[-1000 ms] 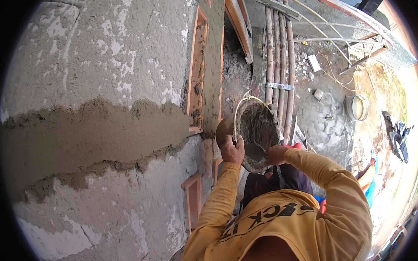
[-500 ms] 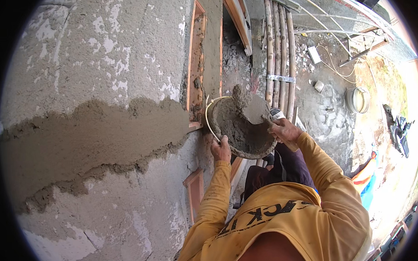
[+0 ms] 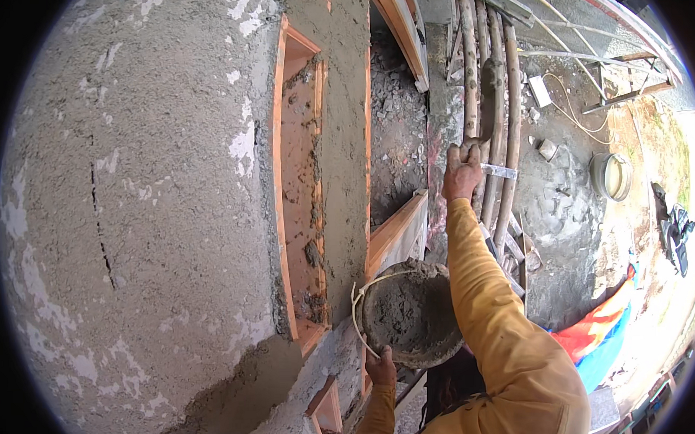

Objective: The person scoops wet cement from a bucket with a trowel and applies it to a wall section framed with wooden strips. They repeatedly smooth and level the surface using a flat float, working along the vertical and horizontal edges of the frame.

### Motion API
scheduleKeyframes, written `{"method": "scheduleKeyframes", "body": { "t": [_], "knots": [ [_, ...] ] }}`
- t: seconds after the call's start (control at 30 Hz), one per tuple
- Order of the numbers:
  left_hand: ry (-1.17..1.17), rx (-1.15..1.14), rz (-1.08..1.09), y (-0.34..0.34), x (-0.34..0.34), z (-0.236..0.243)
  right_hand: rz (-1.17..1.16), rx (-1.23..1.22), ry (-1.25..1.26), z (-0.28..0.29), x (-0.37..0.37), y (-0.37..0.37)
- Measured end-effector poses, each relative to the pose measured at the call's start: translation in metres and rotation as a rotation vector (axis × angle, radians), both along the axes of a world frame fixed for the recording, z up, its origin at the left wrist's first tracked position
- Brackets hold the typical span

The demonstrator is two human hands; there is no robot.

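Note:
My left hand point(image 3: 381, 366) is closed on the rim of a mortar-caked bucket point(image 3: 429, 358), close to the wall at lower centre. Grey wet mortar point(image 3: 401, 314) lies inside it, and a pale hoop handle point(image 3: 356, 312) loops out on its left. Beyond the bucket, my right hand point(image 3: 462, 175) is stretched far forward, its fingers wrapped round the handle of a trowel point(image 3: 490, 101). The trowel's narrow, grey-coated blade points away from me, over the wooden poles. Most of its handle is hidden in my fist.
A rough wall point(image 3: 178, 185) with a damp mortar band point(image 3: 254, 385) fills the left. Orange-brown wooden frames point(image 3: 285, 181) are set into it. Several wooden poles point(image 3: 503, 127) run ahead. Further right are a round tub point(image 3: 611, 176) and an orange-and-blue cloth point(image 3: 597, 338).
The trowel has come out of the bucket, and my right arm has reached forward with it. The view has shifted, so the bucket and my left hand sit lower. The left hand keeps its hold.

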State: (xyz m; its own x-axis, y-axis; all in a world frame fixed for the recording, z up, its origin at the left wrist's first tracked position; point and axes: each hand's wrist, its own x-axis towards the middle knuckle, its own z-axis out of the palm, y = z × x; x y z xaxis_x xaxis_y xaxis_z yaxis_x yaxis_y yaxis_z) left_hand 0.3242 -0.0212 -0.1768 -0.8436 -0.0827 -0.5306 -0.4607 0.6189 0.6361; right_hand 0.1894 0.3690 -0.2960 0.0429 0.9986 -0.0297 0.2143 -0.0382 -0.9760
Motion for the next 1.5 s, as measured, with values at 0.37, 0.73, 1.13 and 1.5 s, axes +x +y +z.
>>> {"method": "scheduleKeyframes", "body": {
  "t": [0.37, 0.73, 1.13, 1.5],
  "knots": [
    [-0.077, -0.166, 0.045, 0.034, 0.004, -0.019, 0.792, -0.513, -0.367, -0.025, 0.003, -0.067],
    [-0.193, -0.192, 0.092, 0.021, 0.013, -0.036, 0.741, -0.509, -0.260, -0.083, -0.057, -0.037],
    [-0.185, -0.136, 0.081, 0.006, 0.032, -0.052, 0.955, -0.683, 0.225, -0.059, -0.102, -0.037],
    [-0.326, -0.234, 0.055, 0.007, 0.025, -0.052, 1.054, -0.562, 0.058, 0.000, -0.009, -0.166]
  ]
}}
